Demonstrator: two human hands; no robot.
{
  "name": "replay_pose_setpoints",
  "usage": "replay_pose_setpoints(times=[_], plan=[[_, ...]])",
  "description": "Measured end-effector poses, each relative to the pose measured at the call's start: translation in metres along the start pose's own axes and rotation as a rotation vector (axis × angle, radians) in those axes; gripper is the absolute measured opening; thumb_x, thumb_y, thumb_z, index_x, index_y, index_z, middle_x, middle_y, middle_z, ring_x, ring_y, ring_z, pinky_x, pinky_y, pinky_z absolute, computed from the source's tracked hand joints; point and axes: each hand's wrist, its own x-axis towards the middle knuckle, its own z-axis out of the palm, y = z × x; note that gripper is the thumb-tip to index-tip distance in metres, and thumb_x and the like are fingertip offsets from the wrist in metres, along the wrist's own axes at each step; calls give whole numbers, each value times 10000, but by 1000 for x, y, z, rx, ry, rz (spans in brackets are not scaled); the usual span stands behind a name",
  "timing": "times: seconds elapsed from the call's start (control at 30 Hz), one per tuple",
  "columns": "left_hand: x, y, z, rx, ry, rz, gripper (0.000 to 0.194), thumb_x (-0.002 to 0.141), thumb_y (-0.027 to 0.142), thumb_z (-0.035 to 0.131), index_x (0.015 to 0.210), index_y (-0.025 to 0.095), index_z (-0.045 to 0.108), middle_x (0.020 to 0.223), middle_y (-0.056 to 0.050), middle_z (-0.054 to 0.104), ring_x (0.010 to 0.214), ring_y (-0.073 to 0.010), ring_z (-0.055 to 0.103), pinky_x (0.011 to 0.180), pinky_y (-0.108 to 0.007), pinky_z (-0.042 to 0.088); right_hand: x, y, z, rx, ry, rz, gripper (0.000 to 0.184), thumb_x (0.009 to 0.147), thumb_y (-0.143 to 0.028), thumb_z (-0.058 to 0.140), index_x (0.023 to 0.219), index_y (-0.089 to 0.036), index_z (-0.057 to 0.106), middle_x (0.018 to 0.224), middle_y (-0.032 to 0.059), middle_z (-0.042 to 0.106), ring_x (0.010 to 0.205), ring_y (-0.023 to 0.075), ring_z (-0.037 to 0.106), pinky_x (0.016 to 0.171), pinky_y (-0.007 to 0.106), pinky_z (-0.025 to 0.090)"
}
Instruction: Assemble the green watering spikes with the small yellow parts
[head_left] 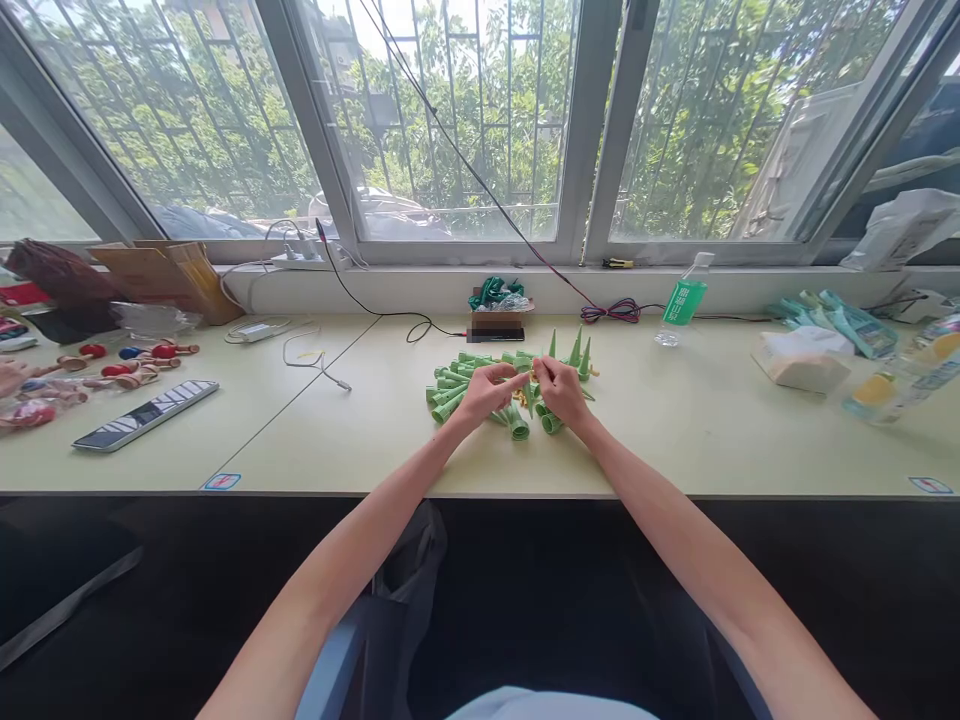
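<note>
My left hand (489, 392) and my right hand (561, 390) almost meet over a heap of green cones (447, 392) on the table. The right fingertips pinch at a small yellow piece (533, 375). My left hand is curled with its index finger pointing toward that piece; what it holds is hidden. Beneath the hands lie more small yellow pieces (520, 398), partly covered. Some pointed green cones (575, 352) stand upright just beyond my right hand, while an open-ended cone (518, 425) lies toward the table's front edge.
A small box with green wrapping (498, 297) and a dark phone (496, 334) lie behind the heap. To the right are a water bottle (683, 302) and a tissue pack (801, 358). Leftward sit a cable (319, 362), a patterned case (147, 415) and several wooden toys (135, 374). Another person's hand (10, 378) shows far left.
</note>
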Motion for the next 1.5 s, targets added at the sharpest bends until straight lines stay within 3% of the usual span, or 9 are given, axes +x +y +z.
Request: replay_pose_setpoints(times=[0.13,0.33,0.5,0.57,0.67,0.77,0.87,1.07,1.5], plan=[[0,0,1,-12,25,25,403,710,514,779,876,170,652,510,56,475,418,-76,420,419,-214,305,1,1,0,-8,-15,14,454,988,-497,381,620,-232,344,531,-18,412,495,135,358,502,294,277],[0,1,4,-5,39,34,437,692,489,788,936,155,647,554,50,500,454,-80,456,452,-216,353,1,3,3,-9,7,4,464,994,-514,366,625,-234,340,531,-16,425,488,136,367,502,294,290],[3,0,6,-9,80,62,474,702,505,774,1012,179,625,806,-7,627,479,-58,482,434,-199,370,0,1,5,-26,47,-1,473,994,-559,352,654,-231,330,535,-37,387,495,121,318,501,276,265],[4,-1,6,-8,104,79,470,696,510,784,995,194,605,857,-6,629,475,-48,487,423,-189,372,0,0,5,-27,57,-3,470,990,-578,353,673,-230,349,541,-43,378,502,119,319,510,271,270],[5,-1,6,-23,138,83,434,706,544,776,850,187,573,706,28,586,422,-48,465,393,-185,338,0,0,5,-10,74,-6,453,990,-578,362,703,-228,373,554,-48,371,505,116,324,517,264,278],[6,-1,6,-52,106,49,519,798,658,632,654,163,574,519,22,516,355,-65,420,362,-208,286,0,1,4,10,87,-2,426,994,-551,376,721,-224,393,563,-54,351,499,112,312,515,259,277],[7,1,5,-105,53,-55,675,832,753,497,568,144,623,516,-40,569,351,-89,442,348,-232,276,-1,-1,3,37,52,-7,403,992,-534,394,741,-220,434,571,-52,358,498,110,312,511,255,278],[4,5,3,-155,-43,-224,760,817,809,441,554,129,658,589,-104,649,385,-101,460,354,-238,290,-3,-7,2,87,-51,-44,406,986,-528,409,755,-207,499,602,-33,413,521,111,331,514,256,284],[4,1,0,-162,-92,-248,667,800,742,551,709,103,716,752,-122,709,458,-80,472,392,-212,339,-2,-3,-1,111,-68,-11,393,976,-527,422,756,-207,478,596,-40,399,525,104,314,508,242,272]])
